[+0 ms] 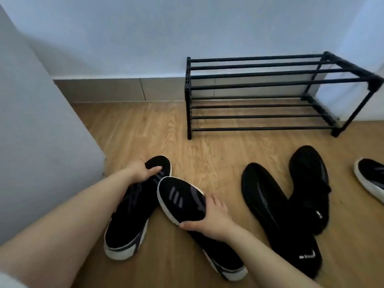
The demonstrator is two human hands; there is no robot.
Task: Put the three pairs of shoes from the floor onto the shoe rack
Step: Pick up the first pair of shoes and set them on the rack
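Note:
Two black sneakers with white soles lie on the wooden floor in front of me. My left hand (143,172) grips the left sneaker (128,215) across its top near the toe. My right hand (212,219) holds the right sneaker (182,199) at its middle, thumb under the sole edge. Further right lie two all-black shoes (270,210) (309,188), side by side and partly overlapping. Another white-soled black sneaker (372,177) is cut off by the right edge. The black two-tier shoe rack (259,86) stands against the wall with nothing on its bars.
A grey wall corner (41,142) juts out close on the left. A pale blue wall with a grey skirting board (116,90) runs behind the rack. Bare wooden floor (207,154) lies between the shoes and the rack.

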